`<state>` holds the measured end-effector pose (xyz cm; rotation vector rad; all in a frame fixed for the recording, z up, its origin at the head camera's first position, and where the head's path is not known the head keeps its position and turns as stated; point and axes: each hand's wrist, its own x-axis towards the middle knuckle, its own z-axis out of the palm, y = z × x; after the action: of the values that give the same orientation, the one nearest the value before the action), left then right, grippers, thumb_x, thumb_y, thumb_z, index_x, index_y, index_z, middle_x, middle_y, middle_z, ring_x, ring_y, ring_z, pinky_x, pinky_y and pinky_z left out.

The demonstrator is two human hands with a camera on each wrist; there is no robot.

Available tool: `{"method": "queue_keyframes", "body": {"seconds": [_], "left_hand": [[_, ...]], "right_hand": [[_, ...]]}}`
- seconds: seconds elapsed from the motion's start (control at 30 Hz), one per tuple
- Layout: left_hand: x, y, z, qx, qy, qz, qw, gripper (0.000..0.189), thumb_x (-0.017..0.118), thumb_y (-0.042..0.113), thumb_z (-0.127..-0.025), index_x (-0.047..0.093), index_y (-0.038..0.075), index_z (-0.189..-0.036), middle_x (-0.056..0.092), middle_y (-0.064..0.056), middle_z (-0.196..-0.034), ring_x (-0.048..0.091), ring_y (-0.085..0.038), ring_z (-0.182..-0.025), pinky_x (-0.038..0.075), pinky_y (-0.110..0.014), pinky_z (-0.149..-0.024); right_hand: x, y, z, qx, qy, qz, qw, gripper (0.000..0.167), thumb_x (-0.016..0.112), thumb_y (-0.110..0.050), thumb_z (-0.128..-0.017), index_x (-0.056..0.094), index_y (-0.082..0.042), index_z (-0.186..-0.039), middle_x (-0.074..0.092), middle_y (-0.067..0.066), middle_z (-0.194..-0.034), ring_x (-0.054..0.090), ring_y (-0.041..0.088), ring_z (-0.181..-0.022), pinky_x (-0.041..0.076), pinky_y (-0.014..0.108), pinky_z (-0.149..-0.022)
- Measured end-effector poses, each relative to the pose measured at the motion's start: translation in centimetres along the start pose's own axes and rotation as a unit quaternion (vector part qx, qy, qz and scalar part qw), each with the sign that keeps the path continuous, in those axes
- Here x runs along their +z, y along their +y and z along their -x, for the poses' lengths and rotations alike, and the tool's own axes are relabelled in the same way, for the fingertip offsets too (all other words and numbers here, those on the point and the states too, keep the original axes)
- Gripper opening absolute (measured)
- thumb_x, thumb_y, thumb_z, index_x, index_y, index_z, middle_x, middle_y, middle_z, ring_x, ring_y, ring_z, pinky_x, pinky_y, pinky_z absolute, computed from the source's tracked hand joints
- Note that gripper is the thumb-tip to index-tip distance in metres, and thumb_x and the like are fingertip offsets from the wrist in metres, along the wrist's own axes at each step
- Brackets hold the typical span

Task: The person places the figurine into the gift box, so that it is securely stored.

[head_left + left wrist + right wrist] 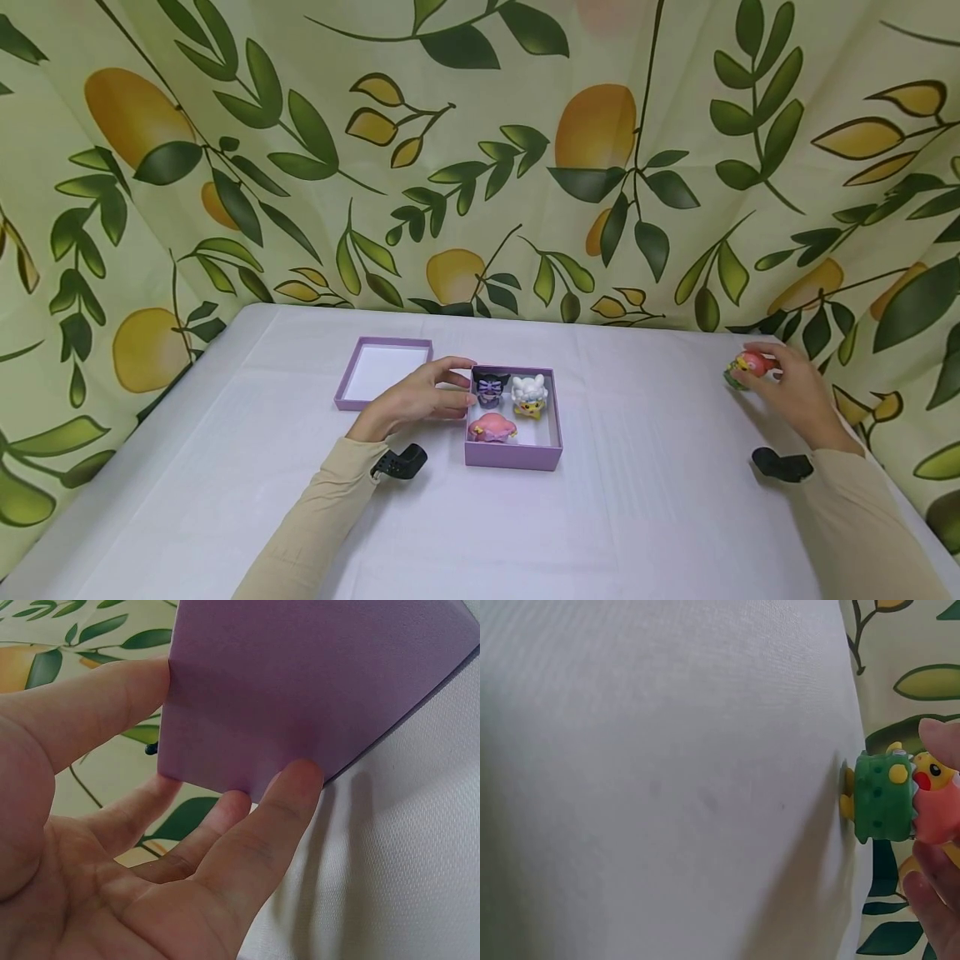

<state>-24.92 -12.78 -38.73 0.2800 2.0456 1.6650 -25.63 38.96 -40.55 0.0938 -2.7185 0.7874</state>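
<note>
My left hand holds a shallow purple box at its far left corner. In the left wrist view, the thumb and fingertips touch the box's wall and reach round its corner. Three toy figures lie inside the box: a dark purple-and-black one, a white fluffy one and a pink one. Far to the right, my right hand pinches a toy figure with a yellow face, pink top and green lower half. Its yellow feet are at the tablecloth; whether they bear on it I cannot tell.
A purple-edged lid with a white inside lies left of the box, behind my left hand. White cloth covers the table. A leaf-and-fruit patterned curtain hangs behind it and along the sides.
</note>
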Motion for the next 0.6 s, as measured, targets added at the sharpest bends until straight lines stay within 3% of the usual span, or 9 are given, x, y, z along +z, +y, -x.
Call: {"method": "queue_keyframes", "body": {"seconds": [0.07, 0.13, 0.4, 0.47, 0.53, 0.6], "left_hand": [[-0.04, -0.03, -0.05, 0.001, 0.000, -0.002, 1.0000, 0.060, 0.065, 0.004, -0.092, 0.040, 0.001, -0.146, 0.047, -0.025, -0.131, 0.066, -0.019, -0.093, 0.060, -0.041, -0.095], [-0.06, -0.05, -0.09, 0.002, 0.000, -0.003, 1.0000, 0.061, 0.066, 0.005, -0.092, 0.039, 0.001, -0.146, 0.047, -0.025, -0.132, 0.067, -0.019, -0.094, 0.059, -0.041, -0.095], [-0.07, -0.04, -0.05, 0.001, 0.000, -0.004, 1.0000, 0.061, 0.066, 0.005, -0.092, 0.039, 0.002, -0.146, 0.047, -0.026, -0.133, 0.067, -0.020, -0.095, 0.059, -0.041, -0.096], [-0.08, -0.03, -0.05, 0.002, -0.001, -0.003, 1.0000, 0.060, 0.066, 0.005, -0.092, 0.040, 0.001, -0.146, 0.047, -0.026, -0.132, 0.067, -0.019, -0.094, 0.059, -0.041, -0.096], [-0.08, -0.03, -0.05, 0.003, -0.001, -0.004, 1.0000, 0.060, 0.066, 0.005, -0.092, 0.040, 0.001, -0.146, 0.047, -0.026, -0.132, 0.067, -0.019, -0.094, 0.059, -0.041, -0.095], [-0.08, -0.02, -0.03, 0.002, -0.001, -0.005, 1.0000, 0.060, 0.066, 0.005, -0.092, 0.040, 0.002, -0.146, 0.047, -0.026, -0.132, 0.067, -0.019, -0.094, 0.059, -0.041, -0.095]], "right_hand": [[0.12, 0.07, -0.08, 0.011, -0.008, -0.006, 0.9999, 0.049, 0.070, -0.015, -0.092, 0.051, 0.009, -0.130, 0.050, 0.035, -0.125, 0.049, 0.037, -0.099, 0.034, 0.004, -0.060], [0.23, 0.14, -0.14, 0.021, -0.019, -0.014, 0.9995, 0.051, 0.069, -0.015, -0.093, 0.049, 0.010, -0.132, 0.048, 0.036, -0.127, 0.048, 0.046, -0.101, 0.035, 0.003, -0.059], [0.52, 0.36, -0.13, 0.021, -0.023, -0.023, 0.9993, 0.047, 0.066, -0.011, -0.094, 0.049, 0.010, -0.133, 0.049, 0.036, -0.125, 0.054, 0.046, -0.099, 0.037, -0.001, -0.058], [0.58, 0.46, -0.13, 0.022, -0.021, -0.020, 0.9993, 0.046, 0.066, -0.011, -0.095, 0.049, 0.009, -0.133, 0.050, 0.036, -0.124, 0.056, 0.037, -0.095, 0.038, -0.002, -0.059], [0.63, 0.60, -0.13, 0.019, -0.016, -0.018, 0.9995, 0.045, 0.066, -0.011, -0.095, 0.050, 0.007, -0.133, 0.052, 0.035, -0.122, 0.056, 0.016, -0.090, 0.039, -0.001, -0.058], [0.73, 0.67, -0.12, 0.014, -0.011, -0.019, 0.9997, 0.044, 0.066, -0.009, -0.094, 0.051, 0.006, -0.132, 0.053, 0.035, -0.120, 0.048, -0.004, -0.085, 0.040, -0.001, -0.059]]}}
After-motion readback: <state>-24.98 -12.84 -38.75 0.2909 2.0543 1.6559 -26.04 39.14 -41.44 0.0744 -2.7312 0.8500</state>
